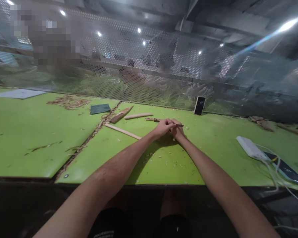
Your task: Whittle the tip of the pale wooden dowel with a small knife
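Note:
My left hand (pixel 162 127) and my right hand (pixel 177 131) meet over the green table mat (pixel 129 158), fingers closed and pressed together. A thin dark strip (pixel 180 125) sticks out to the right from between them; its kind and which hand grips it are unclear. Just left of the hands is a slim brown piece with a knobbly end (pixel 151 119), its right end running behind my left hand. Nearby lie a curved pale wooden strip (pixel 139 115), a long pale wooden stick (pixel 123 131) partly behind my left forearm, and a pointed brown wooden piece (pixel 121 115).
A dark green cloth or sandpaper sheet (pixel 100 108) and a pile of wood shavings (pixel 69 101) lie left. A phone (pixel 200 105) leans upright against the perforated screen (pixel 149 76). At right are a white power bank (pixel 250 147) with cables and another phone (pixel 286 168). People sit beyond the screen.

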A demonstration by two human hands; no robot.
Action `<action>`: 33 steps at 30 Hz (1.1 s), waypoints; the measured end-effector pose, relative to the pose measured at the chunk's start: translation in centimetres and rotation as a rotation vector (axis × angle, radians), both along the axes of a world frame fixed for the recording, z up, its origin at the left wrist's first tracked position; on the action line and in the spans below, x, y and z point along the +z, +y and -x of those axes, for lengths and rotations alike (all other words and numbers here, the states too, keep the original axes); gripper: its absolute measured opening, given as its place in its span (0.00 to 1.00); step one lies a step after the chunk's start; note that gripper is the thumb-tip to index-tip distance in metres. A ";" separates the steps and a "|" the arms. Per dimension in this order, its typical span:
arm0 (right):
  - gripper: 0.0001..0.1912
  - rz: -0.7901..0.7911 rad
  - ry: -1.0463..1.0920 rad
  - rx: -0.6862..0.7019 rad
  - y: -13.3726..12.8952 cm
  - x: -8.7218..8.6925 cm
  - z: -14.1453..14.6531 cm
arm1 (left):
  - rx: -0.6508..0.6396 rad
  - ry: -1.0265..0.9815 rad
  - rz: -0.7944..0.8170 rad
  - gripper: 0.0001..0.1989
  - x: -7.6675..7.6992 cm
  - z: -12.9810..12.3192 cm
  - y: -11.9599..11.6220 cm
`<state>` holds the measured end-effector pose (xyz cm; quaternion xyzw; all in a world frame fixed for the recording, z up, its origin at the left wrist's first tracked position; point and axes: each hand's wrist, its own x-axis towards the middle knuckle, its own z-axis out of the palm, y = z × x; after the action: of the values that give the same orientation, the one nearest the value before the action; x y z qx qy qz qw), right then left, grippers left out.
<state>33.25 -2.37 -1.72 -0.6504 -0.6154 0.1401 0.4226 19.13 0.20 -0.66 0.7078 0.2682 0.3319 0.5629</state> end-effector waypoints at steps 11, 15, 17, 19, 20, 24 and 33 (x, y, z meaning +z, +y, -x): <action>0.15 -0.021 -0.018 0.060 0.7 -1.0 -1.1 | -0.061 0.053 0.051 0.20 -0.8 0.1 1.1; 0.15 -0.009 -0.005 0.041 0.8 -1.1 -1.0 | -0.067 0.054 0.055 0.20 -0.6 0.1 1.1; 0.15 -0.015 -0.015 0.034 0.9 -1.0 -0.9 | -0.059 0.055 0.056 0.20 -0.7 0.0 1.0; 0.16 -0.026 -0.031 0.027 0.9 -0.8 -0.8 | -0.045 0.053 0.055 0.20 -0.8 -0.1 1.0; 0.15 -0.030 -0.039 0.025 0.8 -0.7 -0.8 | -0.037 0.052 0.053 0.20 -0.9 -0.2 0.9; 0.15 -0.026 -0.053 0.027 0.5 -0.4 -0.7 | -0.020 0.047 0.041 0.17 -1.0 -0.3 0.9; 0.15 0.028 -0.045 0.034 0.6 -0.2 -0.5 | -0.027 0.022 0.015 0.13 -0.4 0.0 0.8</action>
<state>33.77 -1.78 -1.95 -0.6488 -0.6335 0.1413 0.3972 19.17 0.97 -1.08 0.7108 0.2673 0.3147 0.5694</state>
